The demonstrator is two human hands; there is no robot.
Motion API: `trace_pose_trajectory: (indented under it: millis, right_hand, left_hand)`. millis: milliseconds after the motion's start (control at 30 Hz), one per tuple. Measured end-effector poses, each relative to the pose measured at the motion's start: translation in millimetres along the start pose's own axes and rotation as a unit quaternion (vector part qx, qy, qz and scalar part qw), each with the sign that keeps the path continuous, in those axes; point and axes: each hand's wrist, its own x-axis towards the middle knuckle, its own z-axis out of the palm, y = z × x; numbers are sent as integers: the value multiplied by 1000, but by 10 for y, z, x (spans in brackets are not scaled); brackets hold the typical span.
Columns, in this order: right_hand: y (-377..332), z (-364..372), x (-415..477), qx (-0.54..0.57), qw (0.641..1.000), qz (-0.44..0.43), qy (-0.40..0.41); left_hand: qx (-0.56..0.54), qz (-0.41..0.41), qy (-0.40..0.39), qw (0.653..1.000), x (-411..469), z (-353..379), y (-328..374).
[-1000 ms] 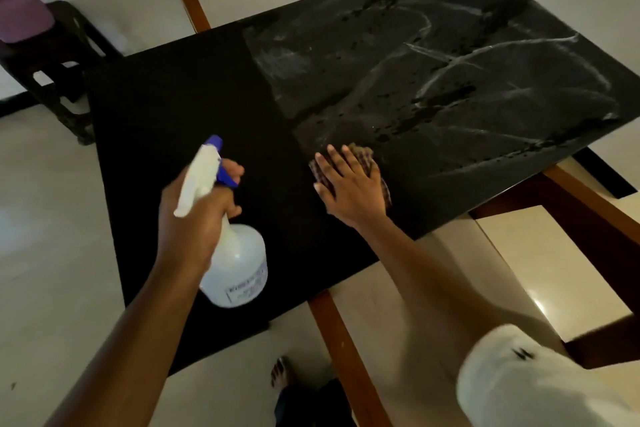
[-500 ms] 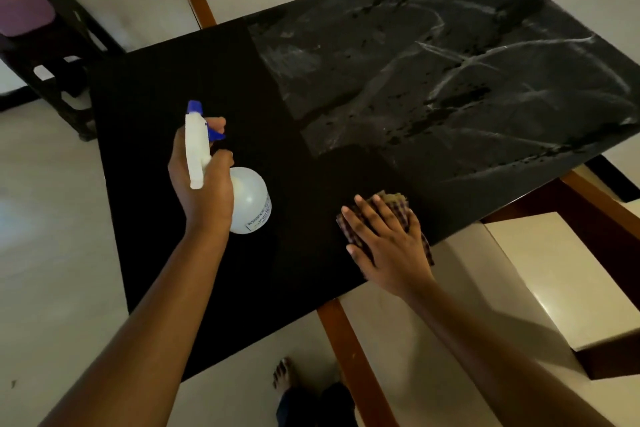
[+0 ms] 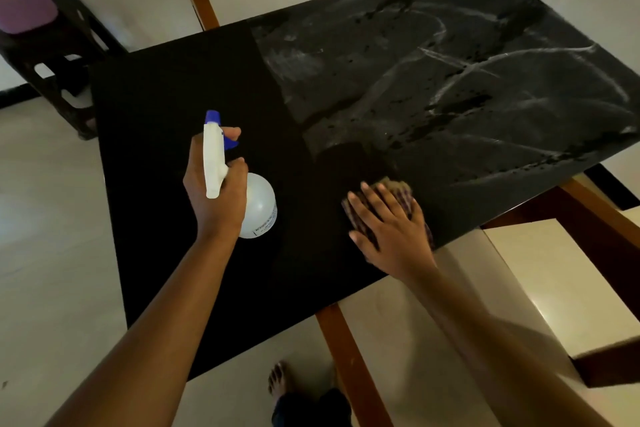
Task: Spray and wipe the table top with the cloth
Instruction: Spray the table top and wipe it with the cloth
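My right hand (image 3: 391, 229), fingers (image 3: 374, 201) spread flat on the cloth (image 3: 398, 185), has pulled it back to the near edge of the counter (image 3: 156, 114), while my left hand (image 3: 214, 198), fingers clamped round the spray bottle (image 3: 259, 208), has lifted it over the dark left half, likely the next patch to spray
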Motion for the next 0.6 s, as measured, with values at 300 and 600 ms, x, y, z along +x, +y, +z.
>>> trace_pose_trajectory:
  millis: [300, 600]
  right_hand:
    - [-187, -48, 488, 7, 1000, 12, 7]
    - [-412, -200, 1714, -26, 1000, -11, 8]
  left_hand:
    - [-12, 16, 39, 999, 51, 95, -7]
    - [-55, -6, 45, 997, 469, 110, -93]
